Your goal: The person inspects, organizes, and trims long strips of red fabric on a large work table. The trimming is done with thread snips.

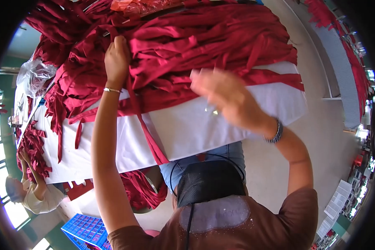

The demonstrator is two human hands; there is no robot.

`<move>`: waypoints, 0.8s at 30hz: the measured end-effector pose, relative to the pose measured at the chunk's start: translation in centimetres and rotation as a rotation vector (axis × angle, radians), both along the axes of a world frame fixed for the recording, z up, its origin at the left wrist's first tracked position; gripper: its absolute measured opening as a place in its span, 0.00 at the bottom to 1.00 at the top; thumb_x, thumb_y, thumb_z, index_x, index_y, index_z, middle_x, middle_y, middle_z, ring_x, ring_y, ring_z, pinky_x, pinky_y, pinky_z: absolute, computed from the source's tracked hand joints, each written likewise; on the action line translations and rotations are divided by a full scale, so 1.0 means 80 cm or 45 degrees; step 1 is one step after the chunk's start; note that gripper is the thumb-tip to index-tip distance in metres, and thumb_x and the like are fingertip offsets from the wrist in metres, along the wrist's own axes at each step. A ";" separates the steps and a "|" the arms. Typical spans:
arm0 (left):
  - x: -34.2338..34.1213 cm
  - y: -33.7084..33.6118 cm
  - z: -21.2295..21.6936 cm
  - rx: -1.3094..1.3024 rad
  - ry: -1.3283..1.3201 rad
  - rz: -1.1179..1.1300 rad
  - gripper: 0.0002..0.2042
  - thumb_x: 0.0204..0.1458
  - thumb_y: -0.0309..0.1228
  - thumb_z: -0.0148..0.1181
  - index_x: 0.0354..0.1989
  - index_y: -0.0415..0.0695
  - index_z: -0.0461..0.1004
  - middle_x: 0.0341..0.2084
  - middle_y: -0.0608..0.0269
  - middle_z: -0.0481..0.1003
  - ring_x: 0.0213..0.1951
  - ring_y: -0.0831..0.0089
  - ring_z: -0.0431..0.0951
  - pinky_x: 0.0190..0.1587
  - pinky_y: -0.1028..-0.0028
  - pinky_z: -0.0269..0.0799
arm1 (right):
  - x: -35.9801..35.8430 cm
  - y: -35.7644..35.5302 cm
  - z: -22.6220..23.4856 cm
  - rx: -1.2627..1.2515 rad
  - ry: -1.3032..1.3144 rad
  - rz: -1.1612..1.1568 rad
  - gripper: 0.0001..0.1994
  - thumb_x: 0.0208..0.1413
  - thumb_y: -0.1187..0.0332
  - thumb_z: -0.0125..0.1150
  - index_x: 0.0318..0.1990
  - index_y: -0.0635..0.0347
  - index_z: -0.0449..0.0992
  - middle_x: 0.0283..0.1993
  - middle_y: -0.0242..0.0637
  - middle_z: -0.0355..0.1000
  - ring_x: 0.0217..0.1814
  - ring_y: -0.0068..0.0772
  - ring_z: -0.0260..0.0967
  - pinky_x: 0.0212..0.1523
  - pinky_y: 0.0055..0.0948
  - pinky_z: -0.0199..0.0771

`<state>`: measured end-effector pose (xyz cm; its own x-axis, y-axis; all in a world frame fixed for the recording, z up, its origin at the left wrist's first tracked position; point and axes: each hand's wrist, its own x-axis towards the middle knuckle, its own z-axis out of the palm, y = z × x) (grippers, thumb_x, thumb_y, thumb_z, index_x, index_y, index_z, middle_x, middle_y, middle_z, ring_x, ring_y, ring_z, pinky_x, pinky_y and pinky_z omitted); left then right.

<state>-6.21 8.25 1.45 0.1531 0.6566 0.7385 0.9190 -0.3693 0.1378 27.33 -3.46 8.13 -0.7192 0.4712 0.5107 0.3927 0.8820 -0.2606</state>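
— Where is your left hand, and what has it got?

— My left hand (117, 60) is out over the heap of red fabric (212, 39); its fingers are curled and pressed together on cloth, by the look of it the far end of one red strip (147, 132); whether a neighbouring piece is caught in the same pinch, I cannot tell.

— Why hold it there?

— Probably because a grip at that end keeps this one length apart from the tangle; the rest of it lies over the bare white cover (183, 131) of the table, where nothing crosses it, so I can see it plainly.

— Which way does it point?

— Its long axis runs from beside my fist back toward my body, slanting a little to my right; the near end reaches the table's near edge, just in front of my lap.

— And the right?

— My right hand (229, 100) is up over the front of the table, apart from the strip; it is blurred, so I cannot tell how tightly its fingers are closed; a small shiny thing (211, 111) shows under the palm, perhaps tucked there to leave the fingertips free; its kind I cannot make out.
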 end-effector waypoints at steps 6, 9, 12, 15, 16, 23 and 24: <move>0.010 -0.006 0.001 -0.081 -0.153 -0.055 0.04 0.58 0.26 0.51 0.36 0.38 0.66 0.29 0.46 0.74 0.34 0.49 0.74 0.38 0.58 0.69 | 0.030 -0.118 -0.067 -0.201 -0.381 -0.109 0.27 0.56 0.70 0.54 0.65 0.61 0.61 0.69 0.39 0.57 0.72 0.34 0.52 0.70 0.46 0.49; -0.012 -0.030 0.014 -0.021 -0.477 -0.207 0.07 0.58 0.26 0.51 0.40 0.37 0.73 0.32 0.49 0.75 0.38 0.58 0.75 0.43 0.68 0.69 | 0.020 -0.123 -0.080 -0.119 -0.300 -0.187 0.26 0.55 0.67 0.56 0.62 0.64 0.63 0.66 0.40 0.60 0.71 0.35 0.54 0.69 0.45 0.52; 0.013 -0.095 0.061 -0.104 -0.866 -0.251 0.08 0.62 0.29 0.49 0.41 0.37 0.72 0.41 0.60 0.76 0.44 0.74 0.74 0.51 0.75 0.67 | 0.026 -0.129 -0.087 -0.099 -0.152 -0.125 0.24 0.54 0.74 0.55 0.60 0.64 0.65 0.64 0.40 0.63 0.68 0.39 0.58 0.68 0.46 0.54; 0.041 -0.193 0.119 -0.437 -1.415 -0.858 0.09 0.64 0.29 0.44 0.45 0.39 0.69 0.33 0.64 0.70 0.36 0.76 0.72 0.41 0.77 0.71 | 0.060 -0.163 -0.079 -0.190 0.401 -0.185 0.15 0.56 0.79 0.49 0.50 0.63 0.72 0.50 0.43 0.73 0.35 0.37 0.70 0.40 0.35 0.72; 0.070 -0.238 0.139 -0.545 -1.644 -1.039 0.08 0.65 0.28 0.41 0.43 0.39 0.66 0.30 0.64 0.67 0.29 0.80 0.69 0.33 0.79 0.69 | 0.070 -0.183 -0.079 -0.295 0.542 -0.279 0.12 0.56 0.78 0.49 0.46 0.63 0.74 0.42 0.43 0.74 0.29 0.34 0.67 0.33 0.32 0.69; 0.129 -0.440 0.050 -1.033 -2.051 -1.148 0.08 0.60 0.28 0.50 0.31 0.36 0.63 0.15 0.58 0.66 0.11 0.79 0.61 0.12 0.80 0.55 | 0.079 -0.250 -0.201 -0.850 -0.126 -0.132 0.10 0.56 0.63 0.59 0.31 0.60 0.78 0.26 0.40 0.73 0.27 0.46 0.70 0.28 0.38 0.68; 0.137 -0.444 0.042 -1.072 -2.056 -1.100 0.08 0.60 0.28 0.50 0.32 0.36 0.63 0.16 0.58 0.66 0.12 0.81 0.60 0.12 0.81 0.54 | 0.077 -0.249 -0.227 -0.701 -0.131 -0.215 0.10 0.56 0.63 0.59 0.34 0.60 0.78 0.30 0.42 0.73 0.31 0.47 0.71 0.32 0.40 0.70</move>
<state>4.75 -27.25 4.81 0.1959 0.9754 0.1009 -0.5504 0.0242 0.8346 33.47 -23.38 -10.06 -0.6440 0.7598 0.0895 0.5639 0.5504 -0.6157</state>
